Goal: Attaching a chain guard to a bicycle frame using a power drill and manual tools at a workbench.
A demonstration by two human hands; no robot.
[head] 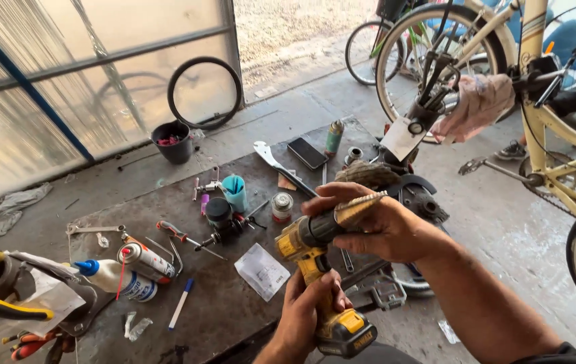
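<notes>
A yellow and black cordless drill (315,269) with a gold stepped cone bit (362,207) is held over the near edge of a dark worktable (234,296). My left hand (305,317) is wrapped around the drill's handle just above the battery. My right hand (375,222) grips the black chuck at the front, fingers curled around it and the base of the bit. The bit points up and to the right.
On the table lie a spray can (145,261), a white squeeze bottle (116,280), a phone (307,153), a long wrench (281,168), small tins, a teal cup (235,192) and a paper sachet (262,269). A cream bicycle (544,114) stands right; a tyre (205,92) leans against the wall.
</notes>
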